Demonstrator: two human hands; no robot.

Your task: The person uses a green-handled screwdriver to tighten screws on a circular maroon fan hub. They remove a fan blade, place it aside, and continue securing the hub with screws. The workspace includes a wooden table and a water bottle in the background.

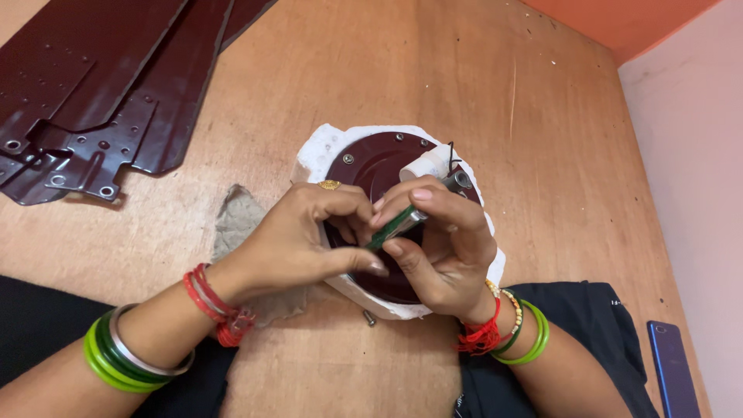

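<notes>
Right hand (443,251) pinching a green-handled screwdriver (396,226) between thumb and fingers, shaft angled down toward the centre of the maroon motor (371,166). Left hand (302,236) curled beside it, fingertips meeting at the tool's tip; what they grip is hidden. Motor seated in a white foam block (317,151) on the wooden table (464,77). Loose screw (370,317) near the block; maroon fan blades (93,101) upper left; blue phone (672,368) lower right.

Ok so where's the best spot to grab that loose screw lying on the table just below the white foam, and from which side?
Pinch the screw across its head from straight above. It lies flat and free on the wooden table, but the foam edge crowds it on the far side, so come down from the near side, between the two wrists.
</notes>
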